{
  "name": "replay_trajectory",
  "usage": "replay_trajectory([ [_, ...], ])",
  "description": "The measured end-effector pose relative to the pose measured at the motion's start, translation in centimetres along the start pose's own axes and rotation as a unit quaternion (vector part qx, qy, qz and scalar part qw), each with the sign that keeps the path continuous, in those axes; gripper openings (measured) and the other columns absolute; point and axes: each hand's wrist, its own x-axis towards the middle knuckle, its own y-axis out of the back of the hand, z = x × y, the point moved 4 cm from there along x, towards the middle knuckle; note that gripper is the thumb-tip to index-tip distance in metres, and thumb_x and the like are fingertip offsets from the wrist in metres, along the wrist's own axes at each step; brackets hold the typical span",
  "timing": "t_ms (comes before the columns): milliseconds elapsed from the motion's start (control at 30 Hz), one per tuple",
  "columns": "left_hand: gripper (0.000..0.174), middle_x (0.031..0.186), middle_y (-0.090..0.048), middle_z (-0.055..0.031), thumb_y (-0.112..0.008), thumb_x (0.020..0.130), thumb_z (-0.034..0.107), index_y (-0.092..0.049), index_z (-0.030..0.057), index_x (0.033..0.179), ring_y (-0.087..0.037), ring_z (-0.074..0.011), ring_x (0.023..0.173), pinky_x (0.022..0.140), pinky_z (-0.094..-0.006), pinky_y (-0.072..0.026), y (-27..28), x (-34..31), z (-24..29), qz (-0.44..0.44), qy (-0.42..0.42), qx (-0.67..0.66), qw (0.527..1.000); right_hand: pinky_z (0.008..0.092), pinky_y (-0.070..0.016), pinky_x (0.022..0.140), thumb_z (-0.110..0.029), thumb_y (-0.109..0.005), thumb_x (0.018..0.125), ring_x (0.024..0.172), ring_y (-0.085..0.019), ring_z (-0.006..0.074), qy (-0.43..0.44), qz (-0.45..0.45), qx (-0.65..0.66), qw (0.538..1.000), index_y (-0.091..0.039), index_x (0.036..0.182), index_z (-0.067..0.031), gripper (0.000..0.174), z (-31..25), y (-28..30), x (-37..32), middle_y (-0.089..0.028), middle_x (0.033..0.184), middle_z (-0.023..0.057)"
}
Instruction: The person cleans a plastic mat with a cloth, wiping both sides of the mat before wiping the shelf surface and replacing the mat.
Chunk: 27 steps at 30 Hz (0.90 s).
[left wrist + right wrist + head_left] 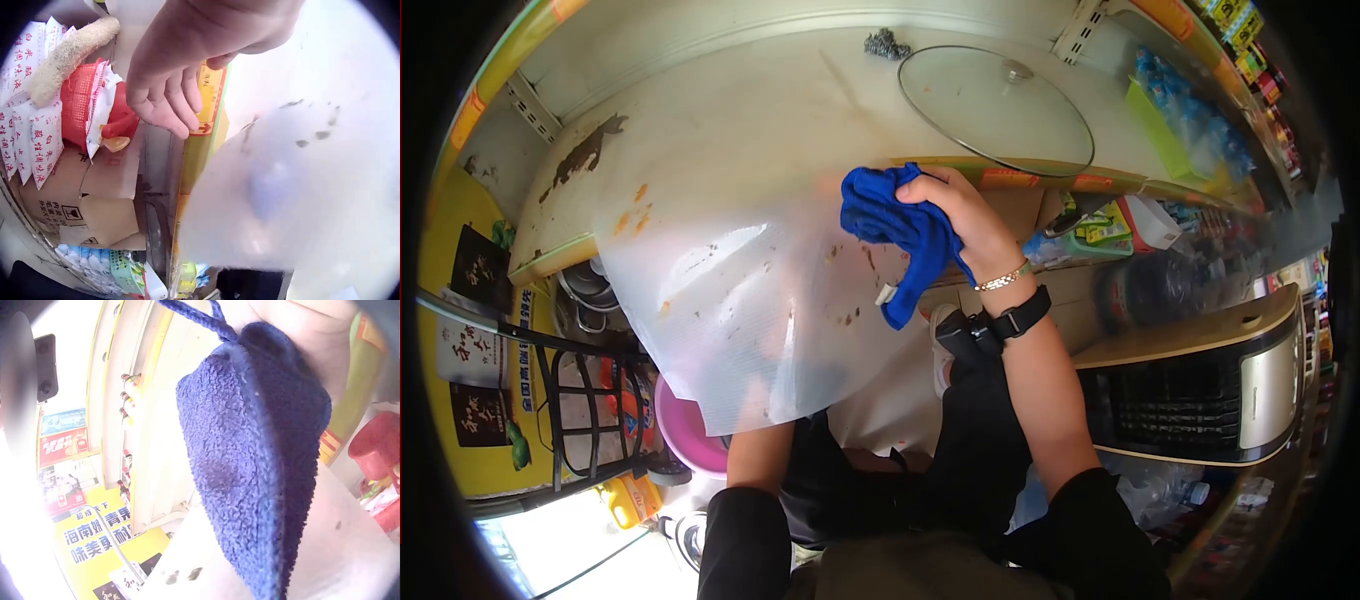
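A blue cloth [905,225] is bunched in my right hand [970,215], fingers and thumb curled round it, at the shelf's front edge. Up close in the right wrist view, the cloth [244,462] hangs in folds beneath the hand [312,337]. A translucent, spotted plastic sheet [730,300] drapes off the shelf board toward me, and my left forearm runs under it. The left wrist view has my left hand [187,62] with fingers loosely bent and nothing visibly held, beside the shelf edge; the sheet [281,231] is below it.
On the board [760,110] are a glass lid [1000,105] and a dark scrubber [885,44]. A pink basin [690,430] and a black rack [590,410] stand left, a black and gold appliance [1190,390] right. Cartons [94,206] and a red basket [78,100] sit beyond the shelf edge.
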Motion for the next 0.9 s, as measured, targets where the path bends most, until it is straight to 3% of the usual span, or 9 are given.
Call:
replay_trajectory([
  [233,0.049,0.117,-0.059,-0.0171,-0.051,0.093,0.034,-0.049,-0.0007,0.127,-0.058,-0.0285,0.106,0.095,-0.0384,-0.0439,2.1,-1.7,-1.6,0.059,0.014,0.136,0.989,0.0285,-0.0535,0.059,-0.01,-0.062,0.08,0.065,-0.064,0.0156,0.165,0.124,0.099,0.973,-0.064,0.09,0.0045,0.018,-0.5,1.0,2.8,-0.067,0.082,0.0099],
  [333,0.046,0.115,-0.06,-0.0167,-0.052,0.093,0.031,-0.05,-0.0011,0.125,-0.059,-0.028,0.104,0.094,-0.0372,-0.045,2.2,-2.1,-1.8,0.078,0.019,0.174,0.982,0.0296,-0.0539,0.059,-0.01,-0.063,0.079,0.063,-0.063,0.0152,0.182,0.165,0.074,0.966,-0.064,0.087,0.0042,0.016,-0.5,1.2,3.4,-0.067,0.081,0.01],
  [400,0.03,0.1,-0.065,-0.0104,-0.063,0.087,0.013,-0.057,-0.001,0.114,-0.062,-0.0198,0.09,0.084,-0.0313,-0.0485,1.6,-2.2,-1.9,0.054,0.027,0.298,0.953,0.0278,-0.0523,0.062,-0.011,-0.064,0.079,0.066,-0.062,0.0128,0.191,0.171,0.058,0.965,-0.065,0.09,0.0045,0.018,0.0,0.7,3.8,-0.067,0.081,0.0086],
  [500,0.028,0.097,-0.064,-0.0084,-0.069,0.083,0.01,-0.061,-0.0016,0.108,-0.061,-0.0161,0.092,0.084,-0.0299,-0.0483,-0.1,-3.9,-0.7,0.01,0.035,0.32,0.947,0.0241,-0.0482,0.069,-0.012,-0.065,0.077,0.074,-0.059,0.01,0.277,0.181,-0.083,0.94,-0.064,0.102,0.0069,0.031,0.5,0.7,4.8,-0.066,0.082,0.0054],
  [633,0.025,0.095,-0.064,-0.007,-0.063,0.091,0.017,-0.061,-0.0018,0.107,-0.06,-0.0149,0.09,0.082,-0.0287,-0.0478,-0.8,-4.7,0.4,0.01,0.014,0.347,0.938,0.0277,-0.049,0.076,-0.011,-0.066,0.075,0.085,-0.061,0.0152,0.31,0.223,-0.161,0.91,-0.064,0.104,0.0059,0.034,0.9,1.0,4.5,-0.065,0.097,0.0116],
  [700,0.026,0.092,-0.064,-0.0064,-0.054,0.097,0.022,-0.062,-0.0016,0.104,-0.06,-0.0149,0.087,0.079,-0.0274,-0.0468,0.3,-4.3,0.3,0.068,0.045,0.336,0.938,0.0307,-0.0479,0.083,-0.012,-0.068,0.074,0.098,-0.06,0.0207,0.384,0.276,-0.285,0.833,-0.064,0.103,0.0032,0.033,0.1,0.7,3.2,-0.06,0.111,0.0169],
  [800,0.03,0.089,-0.064,-0.0064,-0.048,0.1,0.026,-0.062,-0.0014,0.103,-0.059,-0.015,0.084,0.077,-0.0264,-0.0456,0.7,-3.5,0.5,0.07,-0.015,0.351,0.934,0.0327,-0.0463,0.088,-0.012,-0.069,0.073,0.105,-0.058,0.0249,0.346,0.272,-0.232,0.867,-0.065,0.101,0.0009,0.032,0.1,1.0,2.5,-0.057,0.117,0.0196],
  [867,0.032,0.089,-0.065,-0.0067,-0.05,0.099,0.027,-0.064,-0.001,0.102,-0.06,-0.0146,0.083,0.077,-0.0267,-0.0458,0.8,-2.7,1.1,0.073,-0.033,0.331,0.94,0.03,-0.0484,0.082,-0.01,-0.069,0.074,0.094,-0.06,0.0191,0.375,0.273,-0.233,0.855,-0.064,0.099,0.0019,0.029,-0.1,1.3,2.1,-0.062,0.107,0.0146],
  [900,0.033,0.088,-0.067,-0.0071,-0.052,0.098,0.029,-0.066,-0.0006,0.1,-0.061,-0.0141,0.083,0.077,-0.0271,-0.046,0.8,-2.5,1.5,0.076,-0.052,0.311,0.946,0.0279,-0.0488,0.078,-0.009,-0.068,0.075,0.088,-0.06,0.0153,0.351,0.252,-0.171,0.885,-0.064,0.099,0.002,0.027,0.0,1.4,2.0,-0.063,0.1,0.0109],
])
